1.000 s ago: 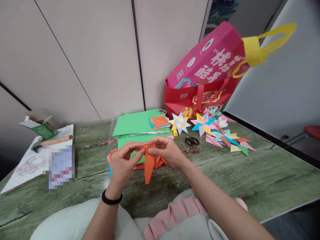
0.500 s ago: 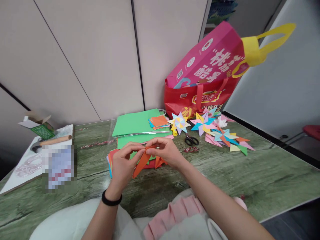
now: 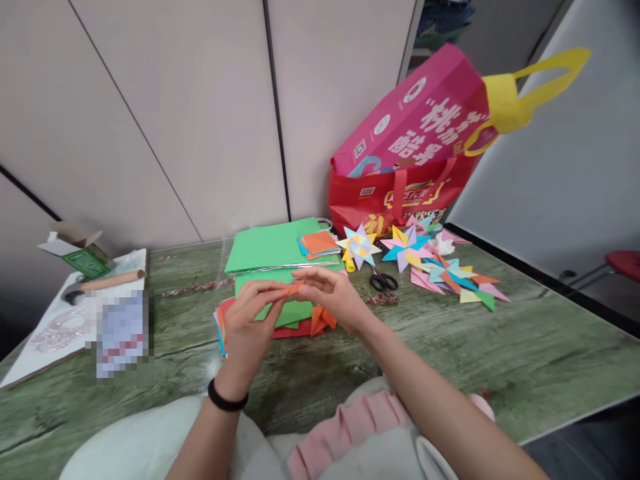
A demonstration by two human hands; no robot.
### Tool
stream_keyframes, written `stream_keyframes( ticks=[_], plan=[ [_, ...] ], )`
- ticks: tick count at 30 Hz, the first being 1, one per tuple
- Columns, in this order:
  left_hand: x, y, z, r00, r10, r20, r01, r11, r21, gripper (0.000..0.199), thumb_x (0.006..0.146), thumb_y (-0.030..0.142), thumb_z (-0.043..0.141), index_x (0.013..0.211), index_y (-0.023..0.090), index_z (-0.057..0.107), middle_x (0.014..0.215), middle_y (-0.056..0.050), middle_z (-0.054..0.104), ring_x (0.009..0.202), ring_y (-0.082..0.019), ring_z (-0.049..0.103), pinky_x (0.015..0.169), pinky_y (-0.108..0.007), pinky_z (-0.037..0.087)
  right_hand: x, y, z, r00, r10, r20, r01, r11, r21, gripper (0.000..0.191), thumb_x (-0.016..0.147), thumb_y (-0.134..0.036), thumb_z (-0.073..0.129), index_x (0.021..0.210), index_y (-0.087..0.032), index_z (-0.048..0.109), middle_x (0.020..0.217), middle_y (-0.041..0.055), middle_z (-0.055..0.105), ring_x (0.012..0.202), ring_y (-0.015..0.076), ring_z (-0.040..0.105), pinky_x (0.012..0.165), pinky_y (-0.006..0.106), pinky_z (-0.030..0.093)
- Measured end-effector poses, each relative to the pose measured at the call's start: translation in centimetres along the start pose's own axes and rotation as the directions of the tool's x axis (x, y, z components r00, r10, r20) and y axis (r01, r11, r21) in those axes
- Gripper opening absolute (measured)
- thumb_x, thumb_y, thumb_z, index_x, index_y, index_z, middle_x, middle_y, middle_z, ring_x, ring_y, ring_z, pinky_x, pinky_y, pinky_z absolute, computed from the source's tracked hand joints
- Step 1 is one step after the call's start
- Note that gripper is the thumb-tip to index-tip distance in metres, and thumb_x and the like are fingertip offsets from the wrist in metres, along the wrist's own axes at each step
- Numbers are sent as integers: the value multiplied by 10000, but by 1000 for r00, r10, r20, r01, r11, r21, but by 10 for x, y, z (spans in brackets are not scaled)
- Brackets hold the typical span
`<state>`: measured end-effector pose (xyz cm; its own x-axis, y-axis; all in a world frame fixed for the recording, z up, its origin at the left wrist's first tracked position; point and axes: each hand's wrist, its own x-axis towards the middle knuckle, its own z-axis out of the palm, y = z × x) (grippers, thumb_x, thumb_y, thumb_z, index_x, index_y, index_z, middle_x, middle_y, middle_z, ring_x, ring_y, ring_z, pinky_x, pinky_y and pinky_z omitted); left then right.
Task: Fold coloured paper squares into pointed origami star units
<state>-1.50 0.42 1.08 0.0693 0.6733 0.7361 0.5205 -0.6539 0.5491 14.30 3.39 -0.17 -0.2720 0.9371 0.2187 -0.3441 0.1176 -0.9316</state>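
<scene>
Over the green sheets (image 3: 275, 245) near the middle of the tabletop (image 3: 520, 347), in the head view, I hold a piece of orange paper (image 3: 294, 288) up in the air in front of me. My left fingers (image 3: 260, 291) are clamped on one end of it; my right fingers (image 3: 320, 275) are at the other end, thumb against the paper and forefinger raised above, and whether they pinch it I cannot tell. The piece looks narrow and folded, so I judge it to be past its first creases; how many folds are left, my own grip hides.

Already done, by the look of it: a pastel paper star (image 3: 359, 245) and a brighter paper star (image 3: 407, 249), both seemingly whole, with a spread of pointed folded pieces (image 3: 460, 279) overlapping beside them. Below my right fingers lie some orange folded pieces (image 3: 323, 321), made, I'd say, but apart from any star. The small square sheets (image 3: 319, 244), orange on top, lie flat at the back, apparently not yet folded
</scene>
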Motion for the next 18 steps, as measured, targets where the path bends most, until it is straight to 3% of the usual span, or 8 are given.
stream_keyframes(
  ticks=[5, 8, 11, 13, 15, 18],
  plan=[
    [0, -5, -1, 994, 105, 41, -110, 982, 152, 178, 723, 160, 631, 724, 316, 716, 916, -31, 677, 937, -233, 538, 855, -422, 390, -1, 3, 0, 958, 283, 51, -287, 937, 200, 465, 582, -326, 763, 985, -171, 594, 666, -22, 614, 610, 95, 608, 602, 238, 516],
    [0, -3, 1, 995, 89, 48, -95, 983, 158, 215, 732, 138, 603, 798, 311, 712, 1095, -44, 627, 1077, -249, 485, 937, -457, 342, -1, 3, -1, 963, 268, 10, -262, 936, 235, 564, 506, -248, 803, 1013, -173, 570, 583, -66, 589, 554, 80, 592, 586, 226, 514],
    [0, -1, 4, 996, -85, -17, 85, 996, -6, 388, 725, 156, 611, 1093, 278, 609, 1243, -84, 528, 1140, -238, 466, 948, -427, 370, 0, 3, -2, 977, 199, -79, -180, 963, 202, 567, 514, -241, 794, 1022, -165, 552, 546, -74, 592, 530, 77, 581, 578, 229, 518],
    [-1, -1, 6, 955, -295, 17, 290, 927, -239, 573, 700, 193, 647, 1243, 248, 472, 1216, -109, 545, 1060, -221, 540, 875, -384, 446, 0, 2, -2, 980, 165, -112, -146, 976, 161, 550, 527, -244, 785, 1015, -163, 544, 566, -55, 617, 546, 92, 595, 552, 226, 515],
    [-1, -3, 8, 869, -476, 135, 484, 761, -432, 673, 663, 228, 692, 1277, 211, 416, 1065, -102, 637, 883, -195, 628, 782, -349, 498, 0, 2, -2, 984, 136, -116, -124, 986, 111, 522, 537, -254, 777, 997, -170, 543, 621, -31, 646, 578, 111, 615, 538, 233, 518],
    [-2, -4, 10, 762, -604, 234, 623, 585, -519, 531, 613, 262, 738, 1102, 146, 568, 825, -67, 708, 664, -169, 658, 697, -321, 521, 0, 2, 0, 990, 101, -94, -98, 995, 37, 467, 537, -262, 770, 940, -179, 550, 699, -14, 662, 621, 129, 631, 538, 249, 530]
  ],
)
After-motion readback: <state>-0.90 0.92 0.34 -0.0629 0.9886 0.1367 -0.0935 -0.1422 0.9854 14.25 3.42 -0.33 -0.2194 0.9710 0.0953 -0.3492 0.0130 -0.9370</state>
